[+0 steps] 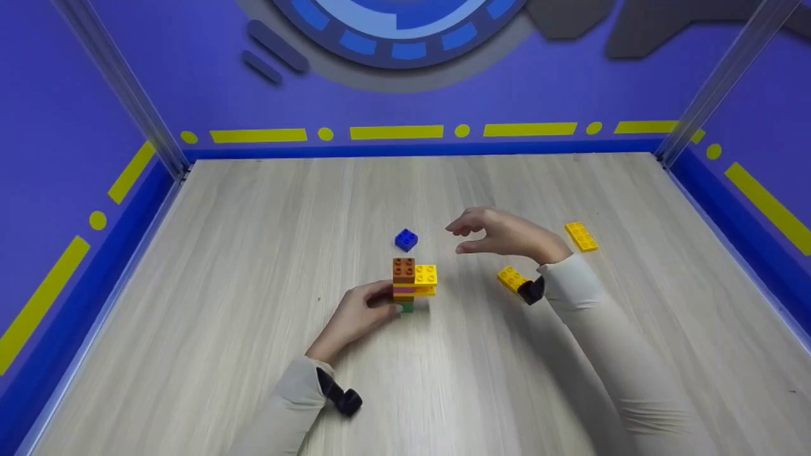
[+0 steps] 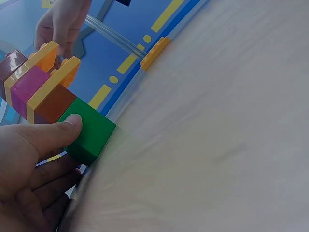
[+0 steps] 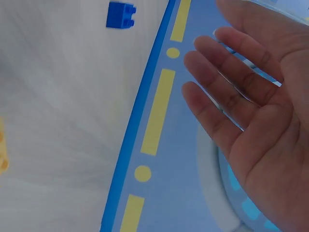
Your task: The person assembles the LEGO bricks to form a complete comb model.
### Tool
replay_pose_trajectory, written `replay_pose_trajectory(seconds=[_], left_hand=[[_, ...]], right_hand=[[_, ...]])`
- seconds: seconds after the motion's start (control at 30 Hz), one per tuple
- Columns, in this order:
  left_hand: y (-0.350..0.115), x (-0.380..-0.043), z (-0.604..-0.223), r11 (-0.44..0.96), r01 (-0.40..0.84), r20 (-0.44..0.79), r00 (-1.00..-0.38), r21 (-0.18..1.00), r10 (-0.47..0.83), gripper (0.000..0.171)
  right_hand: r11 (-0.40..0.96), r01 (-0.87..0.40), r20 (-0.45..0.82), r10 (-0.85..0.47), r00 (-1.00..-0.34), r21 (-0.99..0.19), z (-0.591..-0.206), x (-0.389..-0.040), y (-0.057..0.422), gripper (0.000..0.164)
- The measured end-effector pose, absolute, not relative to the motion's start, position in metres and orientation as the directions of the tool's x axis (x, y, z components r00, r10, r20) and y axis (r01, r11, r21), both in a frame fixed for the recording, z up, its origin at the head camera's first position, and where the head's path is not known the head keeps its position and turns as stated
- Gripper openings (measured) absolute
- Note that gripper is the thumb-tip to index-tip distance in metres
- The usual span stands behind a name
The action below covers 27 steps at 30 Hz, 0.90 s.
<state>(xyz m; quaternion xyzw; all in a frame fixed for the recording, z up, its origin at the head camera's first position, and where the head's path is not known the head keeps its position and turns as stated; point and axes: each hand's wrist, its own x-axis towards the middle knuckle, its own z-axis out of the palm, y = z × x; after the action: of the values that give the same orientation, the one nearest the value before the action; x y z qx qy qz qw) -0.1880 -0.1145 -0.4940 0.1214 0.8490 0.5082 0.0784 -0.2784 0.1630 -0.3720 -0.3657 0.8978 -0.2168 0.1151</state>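
Note:
A stack of toy building bricks stands upright on the table, with brown on top, then yellow, magenta, yellow, brown and a green brick at the bottom. Two yellow bricks jut out from it to the right, one above the other. My left hand grips the stack low down, its thumb on the green brick. Over the table to the right, my right hand hangs in the air with relaxed fingers and holds nothing. Nearest to its fingertips lies a small blue brick, just beyond the stack.
One yellow brick lies below the right wrist, partly hidden by a black wrist strap. Farther right is another yellow brick. Blue walls with yellow marks bound the wooden table at the back and sides.

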Motion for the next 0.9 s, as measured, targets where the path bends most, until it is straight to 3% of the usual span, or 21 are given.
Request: replay_pose_trajectory(seconds=[0.23,0.9], left_hand=[[-0.115,-0.188,-0.494,0.457,0.129,-0.008,-0.958,0.880,0.285,0.047],[-0.115,-0.187,-0.494,0.439,0.108,-0.020,-0.961,0.892,0.277,0.048]], right_hand=[[0.709,-0.517,-0.125,-0.639,-0.759,-0.480,-0.383,-0.286,0.182,0.041],[0.768,-0.441,-0.265,-0.596,-0.758,-0.465,-0.413,-0.288,0.222,0.045]])
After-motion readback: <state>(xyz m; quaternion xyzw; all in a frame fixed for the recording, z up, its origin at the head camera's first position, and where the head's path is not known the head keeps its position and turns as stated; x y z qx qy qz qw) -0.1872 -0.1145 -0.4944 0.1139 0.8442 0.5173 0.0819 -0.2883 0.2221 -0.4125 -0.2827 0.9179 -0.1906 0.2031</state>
